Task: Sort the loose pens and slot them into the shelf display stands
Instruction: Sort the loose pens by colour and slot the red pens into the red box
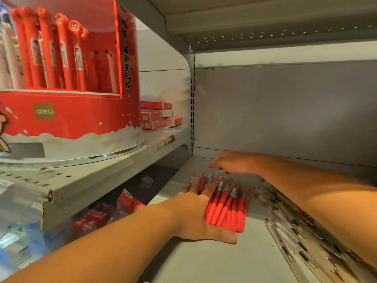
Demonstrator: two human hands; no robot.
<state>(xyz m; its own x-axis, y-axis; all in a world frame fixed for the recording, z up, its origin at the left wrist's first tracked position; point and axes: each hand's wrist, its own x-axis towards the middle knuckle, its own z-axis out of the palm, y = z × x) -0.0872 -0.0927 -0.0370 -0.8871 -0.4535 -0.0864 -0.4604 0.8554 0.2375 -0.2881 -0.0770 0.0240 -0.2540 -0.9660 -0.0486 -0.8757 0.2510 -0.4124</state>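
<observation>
The red pens (230, 205) lie in a tight bundle on the lower shelf (204, 262), a flat board of white painted metal. They are slim, smooth tubes, side by side, and they run from near to far. Small white labels show at their far part.

The left hand (195, 209) lies flat on the left side of the bundle. Its fingers are straight and spread over the pens, and its thumb lies across their near ends. This grip is released; it only presses. The right hand (232, 162) is at the far ends of the same pens with stretched fingers, also a released grip. It is blurred, so I cannot tell if it touches them.

On the right lies a long heap of clear pens (295, 221) with gold and dark parts. A narrow bare strip separates it from the red bundle. The near part of the shelf is open, and the grey back panel (285, 111) closes the far side.

On the left, higher, the upper shelf (91, 176) has small holes and a chipped, rusty front edge. It carries a round red cardboard display stand (67, 115) in which upright pens (47, 52) stand. Behind the stand are small red boxes (155, 117).
</observation>
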